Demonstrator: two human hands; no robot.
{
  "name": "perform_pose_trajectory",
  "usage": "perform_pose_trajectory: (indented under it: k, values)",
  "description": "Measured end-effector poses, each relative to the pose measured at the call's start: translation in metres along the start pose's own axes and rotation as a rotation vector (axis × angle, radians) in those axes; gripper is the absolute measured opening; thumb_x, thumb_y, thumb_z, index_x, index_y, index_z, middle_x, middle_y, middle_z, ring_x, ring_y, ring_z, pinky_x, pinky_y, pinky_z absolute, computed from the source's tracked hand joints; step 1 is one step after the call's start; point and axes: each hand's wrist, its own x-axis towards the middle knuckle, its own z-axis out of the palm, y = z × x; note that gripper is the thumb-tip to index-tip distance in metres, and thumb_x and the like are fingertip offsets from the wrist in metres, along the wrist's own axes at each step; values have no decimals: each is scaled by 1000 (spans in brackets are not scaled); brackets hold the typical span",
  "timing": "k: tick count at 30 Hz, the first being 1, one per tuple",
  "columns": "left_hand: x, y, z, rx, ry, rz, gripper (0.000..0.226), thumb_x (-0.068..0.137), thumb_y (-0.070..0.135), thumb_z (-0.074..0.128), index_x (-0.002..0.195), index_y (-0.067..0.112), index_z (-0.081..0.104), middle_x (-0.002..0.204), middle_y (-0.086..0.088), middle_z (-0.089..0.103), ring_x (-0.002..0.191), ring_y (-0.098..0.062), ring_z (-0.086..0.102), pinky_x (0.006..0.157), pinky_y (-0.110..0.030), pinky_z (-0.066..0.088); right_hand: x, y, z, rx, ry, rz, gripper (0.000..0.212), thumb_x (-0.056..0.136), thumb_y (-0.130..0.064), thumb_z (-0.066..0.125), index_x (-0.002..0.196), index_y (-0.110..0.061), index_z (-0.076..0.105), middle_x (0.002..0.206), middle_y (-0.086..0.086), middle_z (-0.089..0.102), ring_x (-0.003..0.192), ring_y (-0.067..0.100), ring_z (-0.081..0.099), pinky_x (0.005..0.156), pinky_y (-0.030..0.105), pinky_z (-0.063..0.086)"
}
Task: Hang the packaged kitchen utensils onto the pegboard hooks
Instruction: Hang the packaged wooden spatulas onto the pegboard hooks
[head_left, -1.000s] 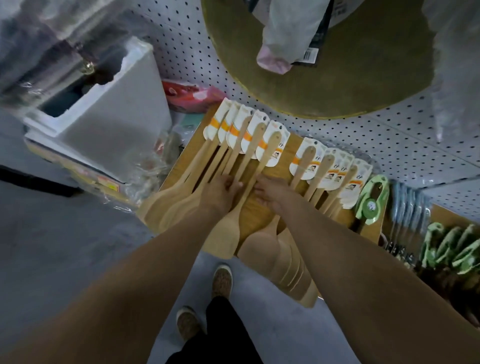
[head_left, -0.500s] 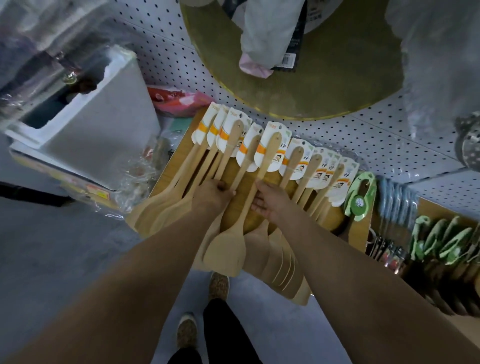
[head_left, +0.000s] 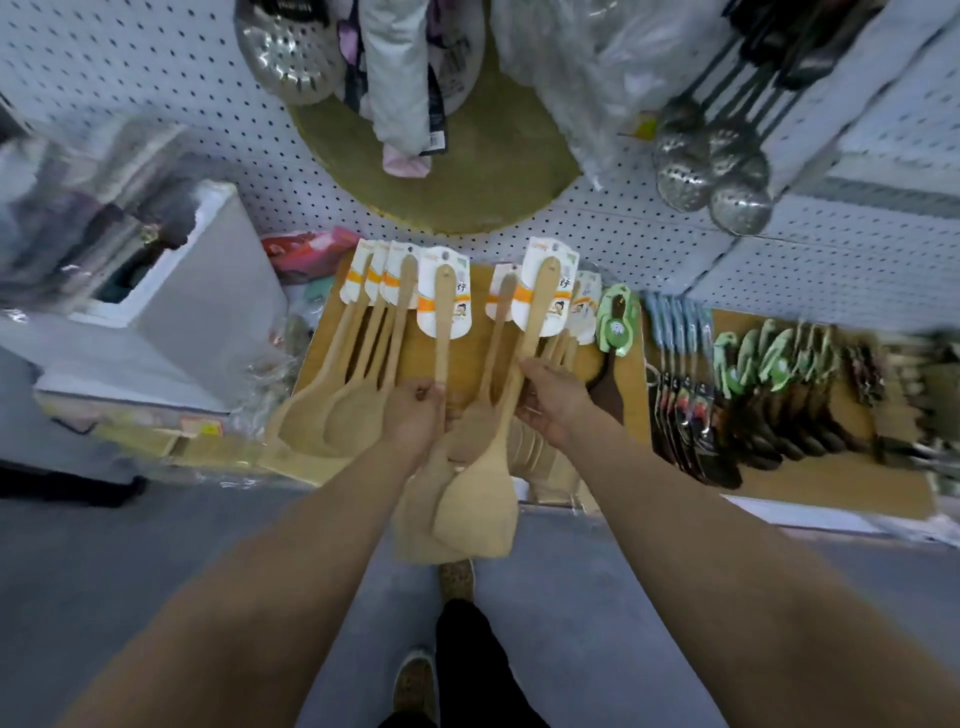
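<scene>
Wooden spatulas with white and orange card labels hang in two bunches low on the white pegboard (head_left: 156, 114). My left hand (head_left: 413, 415) grips the handle of one carded spatula (head_left: 442, 332), its label lifted beside the left bunch (head_left: 374, 332). My right hand (head_left: 553, 402) pinches the handle of another carded spatula (head_left: 535, 322), whose broad blade (head_left: 480, 504) hangs below my wrists. More spatulas of the right bunch (head_left: 582, 306) hang behind that hand.
A white foam box (head_left: 171, 306) stands at the left. A round olive board (head_left: 457, 171) and steel strainers (head_left: 711, 171) hang above. Green peelers (head_left: 615, 319) and dark-handled utensils (head_left: 691, 395) hang to the right over a wooden shelf (head_left: 831, 478). My shoes stand on grey floor.
The view has tilted up, showing more pegboard. Each hand has drawn one spatula out of the rows and raised it, and a gap has opened between the two bunches.
</scene>
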Motion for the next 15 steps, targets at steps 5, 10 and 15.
perform_pose_trajectory:
  k: [5, 10, 15]
  values:
    - [-69, 8, 48, 2, -60, 80, 23, 103, 25, 49, 105, 6, 63, 77, -4, 70, 54, -10, 56, 45, -19, 46, -73, -4, -76, 74, 108, -163, 15, 99, -25, 63, 103, -11, 65, 85, 12, 67, 72, 25, 64, 66, 36, 58]
    - [-125, 19, 121, 3, -205, 144, 21, 100, 27, 56, 105, 10, 67, 70, -6, 69, 49, -12, 50, 44, -23, 39, -142, -19, -168, 122, 232, -271, 14, 101, -25, 60, 92, -16, 65, 62, -1, 63, 52, 13, 59, 52, 28, 51]
    - [-194, 31, 226, 5, -318, 215, 13, 100, 22, 57, 98, 14, 66, 78, -2, 73, 56, -8, 59, 46, -17, 46, -186, -22, -288, 177, 335, -338, 15, 99, -29, 64, 95, -15, 67, 68, 2, 62, 54, 14, 57, 56, 29, 51]
